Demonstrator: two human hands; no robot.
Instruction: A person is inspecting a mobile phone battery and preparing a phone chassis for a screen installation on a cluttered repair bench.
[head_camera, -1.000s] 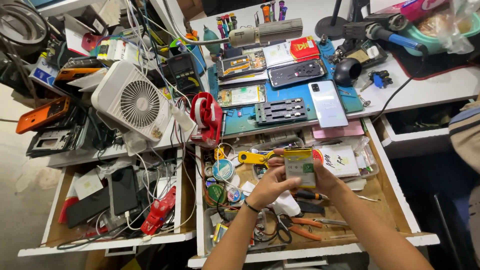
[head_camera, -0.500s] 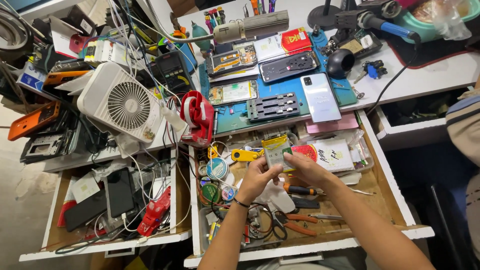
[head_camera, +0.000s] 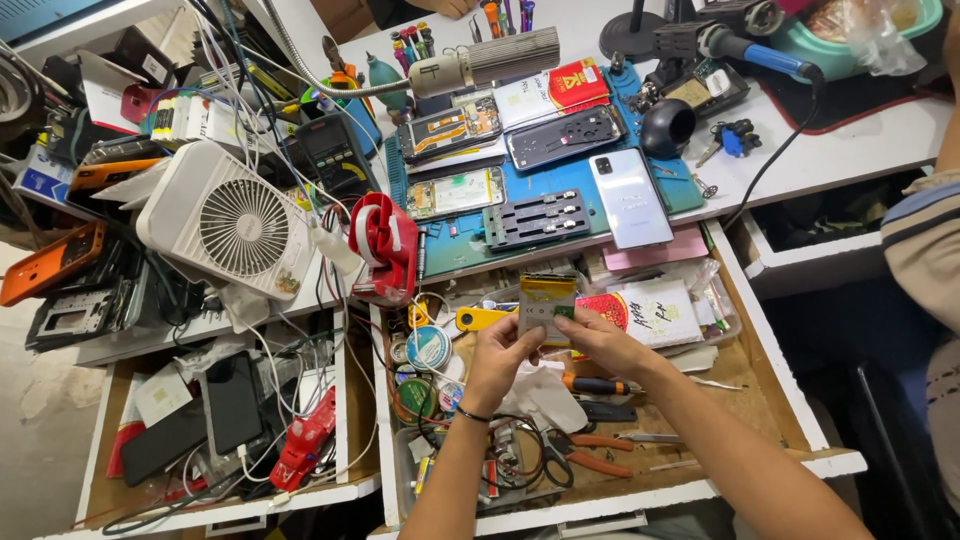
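My left hand (head_camera: 503, 352) and my right hand (head_camera: 601, 340) together hold a small flat phone part (head_camera: 546, 303), yellowish with a green patch, above an open wooden drawer (head_camera: 770, 395). The left hand grips its lower left edge, the right hand its lower right edge. A dark band sits on my left wrist. Under the hands lie a white cloth (head_camera: 545, 395), an orange-handled screwdriver (head_camera: 594, 384) and red-handled pliers (head_camera: 585, 452).
A blue work mat (head_camera: 470, 245) on the desk carries a silver phone (head_camera: 629, 197), opened phones and a metal jig (head_camera: 537, 219). A white fan (head_camera: 228, 221) and a red tape dispenser (head_camera: 385, 245) stand left. A second drawer (head_camera: 225, 420) holds phones and cables. Another person's sleeve (head_camera: 925, 250) is at right.
Both hands have kept hold of the phone part and drifted slightly up and left over the drawer as the head camera shifted. Nothing was let go.
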